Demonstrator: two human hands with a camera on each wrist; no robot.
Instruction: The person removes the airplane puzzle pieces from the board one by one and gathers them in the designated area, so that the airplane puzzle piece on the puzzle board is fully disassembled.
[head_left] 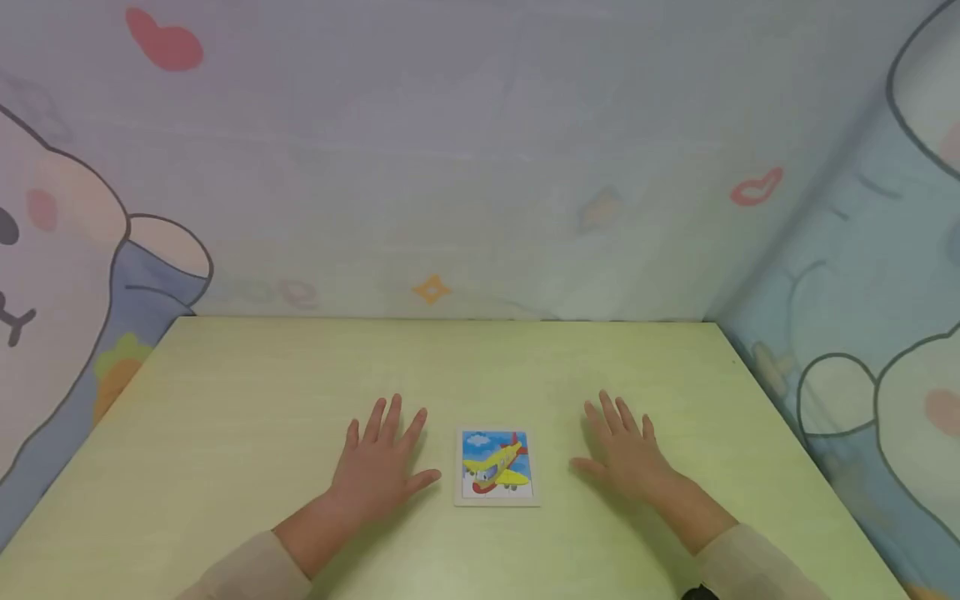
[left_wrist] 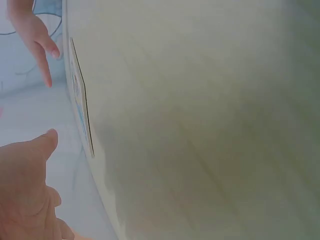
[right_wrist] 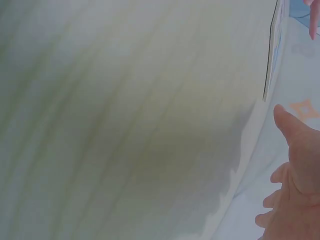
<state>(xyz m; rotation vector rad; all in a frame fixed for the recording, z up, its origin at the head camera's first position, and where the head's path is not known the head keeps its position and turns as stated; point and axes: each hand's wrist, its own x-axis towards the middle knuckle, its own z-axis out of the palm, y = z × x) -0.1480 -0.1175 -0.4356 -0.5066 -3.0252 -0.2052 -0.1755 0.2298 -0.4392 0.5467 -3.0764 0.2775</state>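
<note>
A square picture puzzle (head_left: 497, 465) in a pale frame lies flat on the table, showing a yellow and red airplane against blue sky. To its left is my left hand (head_left: 378, 471), fingers spread and palm down, apart from the puzzle. My right hand (head_left: 626, 454) is on the other side, likewise spread and holding nothing. The left wrist view shows the puzzle (left_wrist: 80, 97) edge-on, with the left hand (left_wrist: 25, 185) raised above the table surface. From the right wrist, the puzzle's edge (right_wrist: 272, 52) appears beyond the thumb of the right hand (right_wrist: 300, 175).
The light wooden table (head_left: 262, 375) stretches to a cloth backdrop (head_left: 480, 167) printed with hearts and cartoon animals. More of this cloth hangs at both sides. A small black object (head_left: 701, 592) shows at the bottom edge beside the right sleeve (head_left: 750, 562).
</note>
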